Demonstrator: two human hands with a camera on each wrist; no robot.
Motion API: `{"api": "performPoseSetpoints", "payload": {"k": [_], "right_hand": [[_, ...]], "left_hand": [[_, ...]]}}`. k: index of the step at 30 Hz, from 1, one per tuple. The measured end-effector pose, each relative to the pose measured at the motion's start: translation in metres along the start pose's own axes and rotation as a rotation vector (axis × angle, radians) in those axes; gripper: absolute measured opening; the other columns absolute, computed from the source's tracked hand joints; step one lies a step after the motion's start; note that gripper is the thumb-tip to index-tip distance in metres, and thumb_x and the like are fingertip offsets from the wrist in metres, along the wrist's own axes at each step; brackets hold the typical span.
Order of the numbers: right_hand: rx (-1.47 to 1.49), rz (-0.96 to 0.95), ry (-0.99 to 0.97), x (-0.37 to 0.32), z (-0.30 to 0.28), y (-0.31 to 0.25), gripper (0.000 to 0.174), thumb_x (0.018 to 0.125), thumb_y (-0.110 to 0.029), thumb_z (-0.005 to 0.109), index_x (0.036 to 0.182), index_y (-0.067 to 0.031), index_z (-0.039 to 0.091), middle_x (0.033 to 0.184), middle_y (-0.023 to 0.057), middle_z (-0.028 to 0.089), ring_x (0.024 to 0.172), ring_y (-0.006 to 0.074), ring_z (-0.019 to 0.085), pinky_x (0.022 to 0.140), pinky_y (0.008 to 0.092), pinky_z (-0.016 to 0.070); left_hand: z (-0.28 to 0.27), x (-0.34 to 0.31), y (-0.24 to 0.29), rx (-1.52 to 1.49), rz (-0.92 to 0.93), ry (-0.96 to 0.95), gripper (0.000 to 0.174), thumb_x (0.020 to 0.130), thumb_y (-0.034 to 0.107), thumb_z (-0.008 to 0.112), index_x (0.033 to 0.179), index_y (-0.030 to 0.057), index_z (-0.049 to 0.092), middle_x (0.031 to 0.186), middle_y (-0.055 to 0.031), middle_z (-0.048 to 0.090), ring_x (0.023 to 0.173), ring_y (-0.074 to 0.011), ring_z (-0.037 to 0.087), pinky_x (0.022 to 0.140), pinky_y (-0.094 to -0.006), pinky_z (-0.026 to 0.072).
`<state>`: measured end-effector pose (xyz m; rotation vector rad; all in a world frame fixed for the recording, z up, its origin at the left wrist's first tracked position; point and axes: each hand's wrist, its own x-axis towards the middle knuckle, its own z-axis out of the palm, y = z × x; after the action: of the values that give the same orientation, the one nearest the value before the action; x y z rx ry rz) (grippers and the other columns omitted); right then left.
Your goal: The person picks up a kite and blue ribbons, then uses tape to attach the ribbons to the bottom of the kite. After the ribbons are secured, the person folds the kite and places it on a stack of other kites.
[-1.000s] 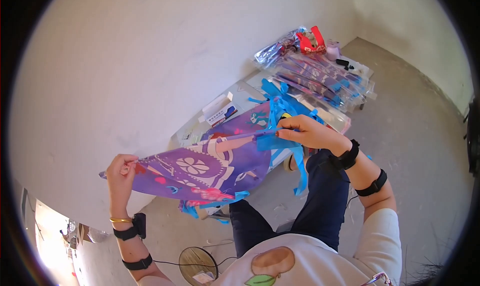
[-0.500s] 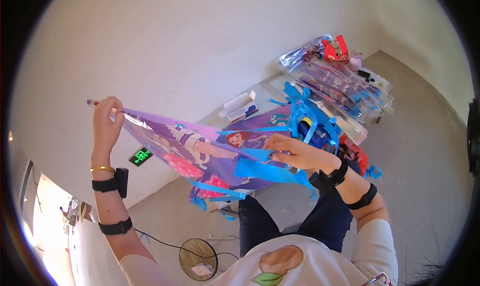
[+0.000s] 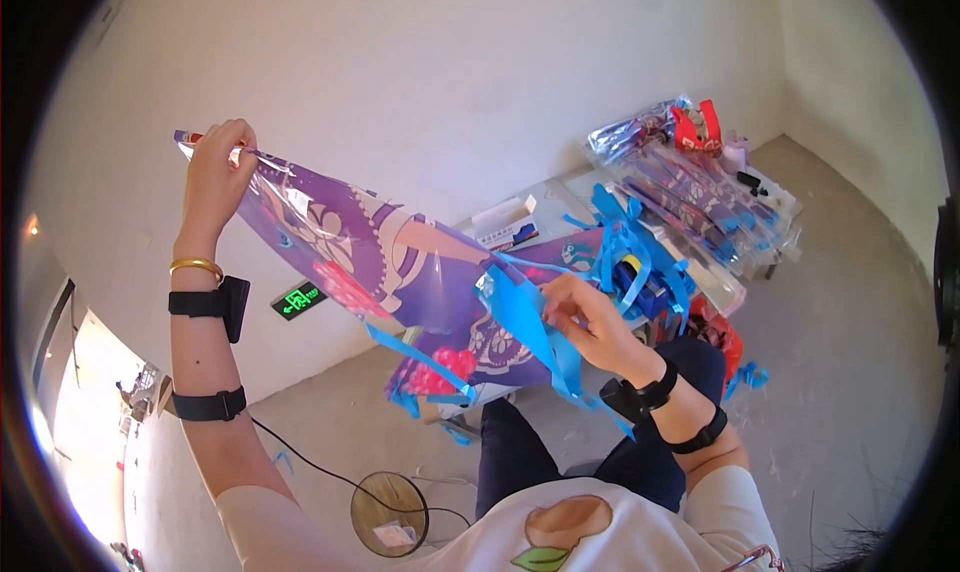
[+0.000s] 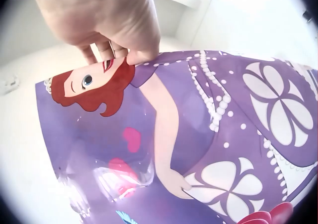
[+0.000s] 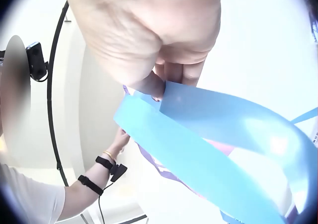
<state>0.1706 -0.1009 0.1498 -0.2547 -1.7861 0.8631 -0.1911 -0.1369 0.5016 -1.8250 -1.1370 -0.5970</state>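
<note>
My left hand (image 3: 218, 177) is raised at the upper left, pinching the top edge of a glossy purple printed sheet (image 3: 350, 237). In the left wrist view the sheet (image 4: 174, 109) shows a red-haired cartoon princess, with the fingertips at her face. It slants down to the right, ending in a wide blue ribbon (image 3: 520, 312). My right hand (image 3: 590, 327) is lower, at that ribbon. The right wrist view shows its thumb and finger pinching the blue ribbon (image 5: 198, 159), which loops over itself. Another purple printed sheet (image 3: 500, 347) lies underneath on the table.
Tangled blue ribbons (image 3: 640, 262) lie on the table beside an open white box (image 3: 507, 224). Farther back are clear-wrapped purple packages (image 3: 700, 197) and a red bag (image 3: 698, 129). A round wooden stool (image 3: 390, 497) and a cable (image 3: 320, 462) are at lower left, a green sign (image 3: 298, 299) on the wall.
My left hand has risen, lifting the sheet's left end and tilting it steeply. My right hand has moved slightly lower, with the wide blue ribbon now hanging down beside it.
</note>
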Motion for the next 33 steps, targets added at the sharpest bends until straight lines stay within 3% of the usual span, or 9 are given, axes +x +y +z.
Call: {"api": "performPoseSetpoints", "payload": {"k": [4,6,16,21,26,28,30,32,33], "right_hand": [[0.29,0.167,0.008,-0.004,0.005,0.005,0.02,0.099,0.003,0.056,0.118,-0.0017,0.059,0.114,0.0064,0.063,0.097,0.0132,0.062,0.083,0.0247,0.0507],[0.547,0.116,-0.244,-0.003,-0.001,0.012,0.018,0.098,-0.002,0.062,0.116,-0.003,0.061,0.113,0.0033,0.063,0.097,0.0107,0.06,0.086,0.0262,0.0489],[0.531,0.451,-0.336,-0.047,-0.068,0.005,0.029,0.089,-0.005,0.075,0.117,-0.0009,0.069,0.111,0.0033,0.068,0.105,0.0129,0.061,0.094,0.0286,0.0479],[0.562,0.449,-0.37,-0.067,-0.122,0.008,0.026,0.086,-0.017,0.08,0.105,-0.0014,0.07,0.11,0.0058,0.069,0.106,0.0146,0.06,0.093,0.031,0.0453],[0.125,0.449,-0.551,-0.073,-0.126,0.007,0.03,0.086,-0.024,0.08,0.104,-0.0031,0.068,0.107,0.0058,0.066,0.102,0.0175,0.06,0.09,0.0322,0.0449],[-0.33,0.558,-0.625,-0.076,-0.108,0.009,0.028,0.084,-0.023,0.082,0.1,-0.0041,0.069,0.106,0.0059,0.062,0.104,0.0224,0.058,0.09,0.0335,0.0436],[-0.397,0.569,-0.731,-0.077,-0.103,0.044,0.033,0.084,-0.027,0.081,0.106,-0.0044,0.07,0.111,0.0076,0.061,0.109,0.024,0.058,0.093,0.0336,0.0445],[-0.304,0.413,-0.574,-0.084,-0.092,0.072,0.039,0.085,-0.032,0.08,0.113,-0.0068,0.07,0.121,0.0092,0.058,0.114,0.0251,0.057,0.097,0.0336,0.0455],[-0.349,0.526,-0.556,-0.08,-0.085,0.073,0.051,0.085,-0.039,0.079,0.124,-0.0091,0.066,0.129,0.0125,0.056,0.119,0.0273,0.056,0.101,0.0352,0.0458]], "left_hand": [[-0.003,-0.004,0.004,0.02,0.027,0.015,0.008,0.084,0.006,0.056,0.086,0.0013,0.05,0.083,-0.0111,0.055,0.084,-0.0281,0.056,0.079,-0.0377,0.0459],[-0.004,-0.002,0.001,0.017,0.006,-0.015,0.009,0.085,0.007,0.057,0.087,0.0013,0.05,0.083,-0.0113,0.055,0.085,-0.0279,0.056,0.081,-0.0367,0.0453],[0.0,-0.027,-0.056,0.153,0.005,-0.055,0.013,0.079,0.008,0.057,0.088,0.0023,0.051,0.082,-0.0153,0.056,0.085,-0.0347,0.057,0.077,-0.0427,0.0459],[0.004,-0.052,-0.116,0.238,-0.09,-0.111,0.015,0.08,0.01,0.058,0.089,0.0016,0.049,0.082,-0.018,0.055,0.083,-0.0363,0.058,0.075,-0.0431,0.0468],[0.005,-0.064,-0.148,0.308,-0.192,-0.1,0.013,0.085,0.011,0.056,0.089,0.002,0.048,0.082,-0.0188,0.056,0.083,-0.0374,0.059,0.075,-0.0445,0.047],[-0.002,-0.064,-0.156,0.416,-0.34,-0.009,0.012,0.091,0.014,0.053,0.091,0.0027,0.05,0.086,-0.0193,0.06,0.087,-0.0389,0.06,0.076,-0.045,0.0473],[-0.014,-0.057,-0.16,0.45,-0.308,0.07,0.013,0.093,0.017,0.053,0.092,0.0039,0.053,0.089,-0.0188,0.062,0.088,-0.0395,0.061,0.076,-0.0449,0.048],[-0.028,-0.048,-0.157,0.494,-0.281,0.157,0.015,0.095,0.02,0.052,0.094,0.0051,0.055,0.092,-0.0182,0.065,0.09,-0.0401,0.062,0.077,-0.0449,0.0487],[-0.038,-0.039,-0.148,0.502,-0.336,0.19,0.016,0.096,0.022,0.053,0.096,0.0068,0.057,0.094,-0.0173,0.066,0.091,-0.04,0.063,0.077,-0.0444,0.0497]]}}
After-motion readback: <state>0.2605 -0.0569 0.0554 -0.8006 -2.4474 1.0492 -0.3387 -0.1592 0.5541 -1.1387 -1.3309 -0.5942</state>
